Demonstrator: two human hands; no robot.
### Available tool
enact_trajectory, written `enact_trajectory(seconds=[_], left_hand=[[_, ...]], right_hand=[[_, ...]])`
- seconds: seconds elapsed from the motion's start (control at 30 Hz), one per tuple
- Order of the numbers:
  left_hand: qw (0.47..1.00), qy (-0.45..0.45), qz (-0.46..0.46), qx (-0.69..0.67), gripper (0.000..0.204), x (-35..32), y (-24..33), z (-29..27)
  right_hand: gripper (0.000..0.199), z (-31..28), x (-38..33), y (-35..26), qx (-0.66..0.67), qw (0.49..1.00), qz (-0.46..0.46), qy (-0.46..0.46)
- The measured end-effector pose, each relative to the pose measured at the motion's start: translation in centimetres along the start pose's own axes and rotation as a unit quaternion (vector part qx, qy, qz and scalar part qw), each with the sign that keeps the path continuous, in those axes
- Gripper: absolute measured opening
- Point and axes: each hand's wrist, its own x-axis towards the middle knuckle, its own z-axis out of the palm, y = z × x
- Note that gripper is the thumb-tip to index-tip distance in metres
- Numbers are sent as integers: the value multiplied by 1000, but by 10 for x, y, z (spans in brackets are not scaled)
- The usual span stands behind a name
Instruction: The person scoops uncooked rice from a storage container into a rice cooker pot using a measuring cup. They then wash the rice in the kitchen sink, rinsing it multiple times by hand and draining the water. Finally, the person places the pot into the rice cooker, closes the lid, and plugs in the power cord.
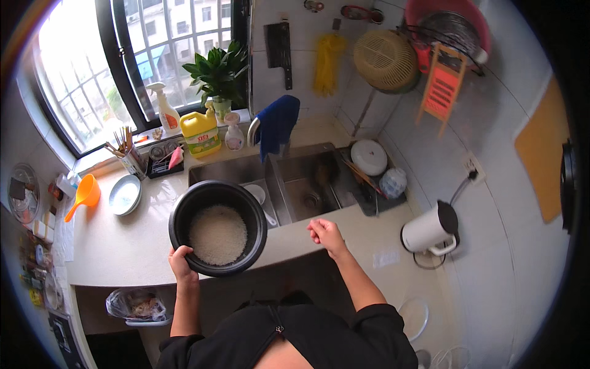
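Observation:
My left hand (180,261) grips the near rim of a round black cooker pot (181,209) and holds it over the counter's front edge, just left of the sink. White uncooked rice (217,234) covers the pot's bottom. My right hand (326,235) hovers to the right of the pot over the counter edge, fingers loosely curled, holding nothing I can see. Behind the pot lies a steel double sink (307,178), with a small white bowl (254,192) and a ladle in its left basin.
A white electric kettle (430,229) stands on the counter at right. A blue cloth (278,122) hangs over the tap. A yellow detergent jug (201,132), spray bottle (166,111), potted plant (217,77), orange funnel (85,194) and white plate (125,194) sit along the back left.

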Motion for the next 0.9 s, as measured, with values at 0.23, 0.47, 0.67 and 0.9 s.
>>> enact_trajectory(seconds=[0.23,0.47,0.67,0.9], left_hand=[[996,87,20,12,11,55,-27,52],[992,111,-16,58,8,105,-51,82],[993,50,-72,84,5,149,-80,87],[988,60,-80,120,5,182,-103,87]], right_hand=[[24,-49,189,-27,-33,998,-36,39],[19,-56,345,-26,-49,992,-51,103],[25,-67,459,-10,-34,996,-67,45],[24,-29,491,-21,-47,966,-171,-189]])
